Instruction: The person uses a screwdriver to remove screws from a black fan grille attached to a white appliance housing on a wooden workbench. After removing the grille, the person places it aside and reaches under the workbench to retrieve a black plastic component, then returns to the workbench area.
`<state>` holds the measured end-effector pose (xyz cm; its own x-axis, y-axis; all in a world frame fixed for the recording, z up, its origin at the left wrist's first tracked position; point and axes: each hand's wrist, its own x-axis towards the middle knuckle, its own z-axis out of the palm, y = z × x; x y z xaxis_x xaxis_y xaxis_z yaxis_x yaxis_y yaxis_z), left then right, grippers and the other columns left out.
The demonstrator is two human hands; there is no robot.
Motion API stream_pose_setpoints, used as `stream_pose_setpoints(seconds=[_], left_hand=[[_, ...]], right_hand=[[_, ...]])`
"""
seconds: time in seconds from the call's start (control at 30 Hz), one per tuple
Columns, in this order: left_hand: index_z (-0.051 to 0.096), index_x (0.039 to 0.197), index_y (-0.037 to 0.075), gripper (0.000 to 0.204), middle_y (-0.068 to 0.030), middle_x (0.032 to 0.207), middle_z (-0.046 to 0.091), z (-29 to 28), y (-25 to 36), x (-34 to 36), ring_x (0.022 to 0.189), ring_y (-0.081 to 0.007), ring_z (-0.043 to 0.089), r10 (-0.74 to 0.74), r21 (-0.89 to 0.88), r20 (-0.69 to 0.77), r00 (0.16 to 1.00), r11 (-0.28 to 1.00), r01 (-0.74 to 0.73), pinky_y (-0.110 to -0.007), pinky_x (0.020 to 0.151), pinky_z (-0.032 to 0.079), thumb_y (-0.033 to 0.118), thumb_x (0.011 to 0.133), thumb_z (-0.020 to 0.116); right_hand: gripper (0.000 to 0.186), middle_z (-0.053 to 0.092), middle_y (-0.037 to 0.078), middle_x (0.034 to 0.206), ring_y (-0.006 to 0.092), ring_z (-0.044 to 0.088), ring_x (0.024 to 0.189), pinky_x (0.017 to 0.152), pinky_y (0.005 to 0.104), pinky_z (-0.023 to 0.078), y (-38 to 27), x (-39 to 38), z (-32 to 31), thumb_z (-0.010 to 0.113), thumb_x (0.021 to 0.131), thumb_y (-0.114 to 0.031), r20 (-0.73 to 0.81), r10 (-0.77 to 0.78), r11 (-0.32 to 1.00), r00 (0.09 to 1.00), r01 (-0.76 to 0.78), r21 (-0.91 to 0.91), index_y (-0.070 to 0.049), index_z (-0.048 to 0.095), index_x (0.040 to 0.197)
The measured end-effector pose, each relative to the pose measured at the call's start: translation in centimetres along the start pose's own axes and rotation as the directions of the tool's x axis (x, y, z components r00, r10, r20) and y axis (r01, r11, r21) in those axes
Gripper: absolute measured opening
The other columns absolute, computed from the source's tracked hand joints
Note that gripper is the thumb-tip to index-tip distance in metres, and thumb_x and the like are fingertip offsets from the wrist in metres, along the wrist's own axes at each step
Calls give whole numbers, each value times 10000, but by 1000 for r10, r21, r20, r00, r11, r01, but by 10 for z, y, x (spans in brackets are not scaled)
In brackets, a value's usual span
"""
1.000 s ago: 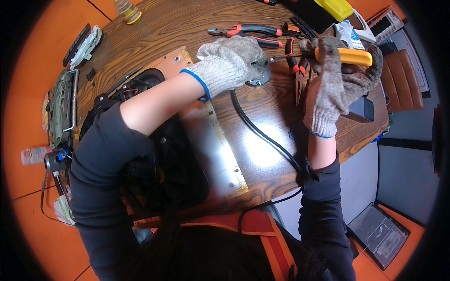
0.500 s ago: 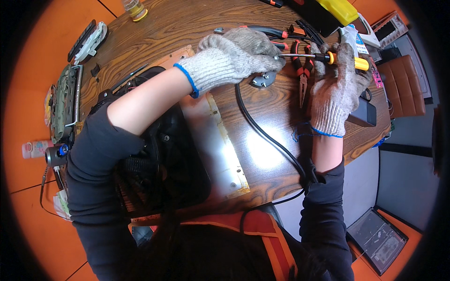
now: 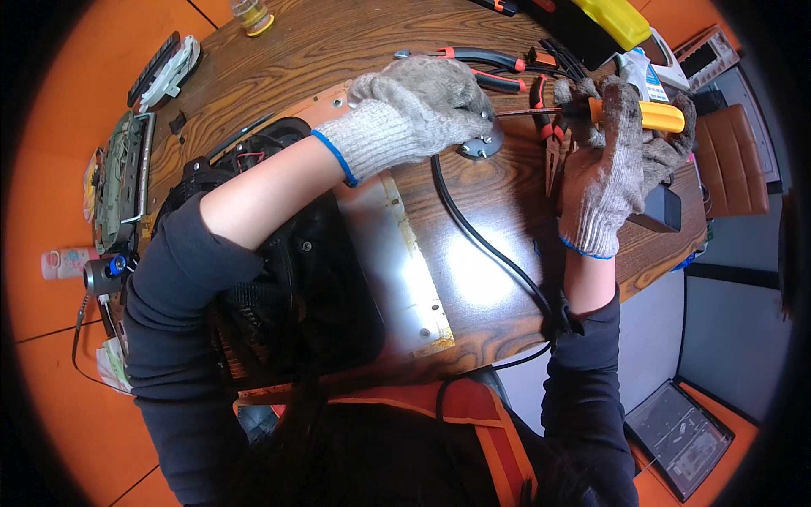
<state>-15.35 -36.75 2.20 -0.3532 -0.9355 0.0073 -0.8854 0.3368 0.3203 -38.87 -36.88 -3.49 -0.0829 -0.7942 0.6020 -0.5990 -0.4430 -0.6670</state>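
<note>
Above table (image 3: 338, 44): left hand (image 3: 427, 106), fingers curled closed, contents unclear; right hand (image 3: 604, 169) gripping screwdriver (image 3: 663, 117); metal bits (image 3: 486, 140) on disc (image 3: 496, 146); work seemingly midway.

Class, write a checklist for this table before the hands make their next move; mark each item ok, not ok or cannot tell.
1. Right hand holding the screwdriver by its yellow handle: ok.
2. Screwdriver tip seated: cannot tell; too small beside the left hand.
3. Gloves on both hands: ok.
4. Space beside the right hand free of loose tools: not ok; pliers lie there.
5. Black cable disconnected: cannot tell; its far end is not visible.
</note>
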Motion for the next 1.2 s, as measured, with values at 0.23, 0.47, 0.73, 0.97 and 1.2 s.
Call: stream_pose_setpoints(seconds=[0.23, 0.47, 0.73, 0.97, 1.2], left_hand=[[732, 1093, 168, 411, -65, 1060, 713, -3, 4, 0, 940, -229, 671, 17, -64, 43, 999, 998, -14, -383, 819, 547, 500, 868, 645], [718, 1114, 164, 437, -62, 1090, 698, 1, 0, -3, 970, -233, 659, -16, -93, 62, 998, 995, 21, -377, 827, 535, 520, 875, 634], [653, 1230, 147, 549, -156, 1247, 609, -19, 13, -8, 1098, -282, 612, 100, 193, 16, 995, 976, -101, -425, 915, 511, 503, 815, 702], [454, 1427, 147, 721, -188, 1373, 474, -96, 13, -151, 1249, -376, 488, 2, 337, -255, 967, 938, 87, -478, 1031, 427, 412, 809, 717], [527, 1380, 175, 721, -250, 1467, 387, -79, 45, -318, 1351, -474, 372, -598, 317, -163, 785, 721, 616, -579, 1081, 363, 490, 760, 717]], right_hand=[[532, 565, 128, 1336, 259, 595, 1152, 989, 351, 488, -4, -1, -5, 564, 878, 57, 58, -241, 861, 969, 240, -448, -80, 504, 1389], [462, 584, 120, 1314, 250, 597, 1155, 982, 371, 499, -8, 6, -6, 580, 900, 19, -21, -139, 989, 990, 137, -58, -76, 528, 1349], [384, 605, 110, 1288, 240, 599, 1159, 974, 393, 512, -37, 15, -6, 599, 924, -25, -51, 26, 625, 998, 24, 780, -70, 555, 1304], [285, 621, 99, 1260, 219, 590, 1170, 968, 373, 520, -31, 30, -10, 561, 979, -120, 182, 372, 310, 910, -306, 900, -69, 583, 1259], [310, 659, 116, 1134, 206, 637, 1053, 914, 322, 544, -36, 33, -10, 658, 922, -74, -30, -190, 955, 981, 192, 225, -17, 568, 1213]])
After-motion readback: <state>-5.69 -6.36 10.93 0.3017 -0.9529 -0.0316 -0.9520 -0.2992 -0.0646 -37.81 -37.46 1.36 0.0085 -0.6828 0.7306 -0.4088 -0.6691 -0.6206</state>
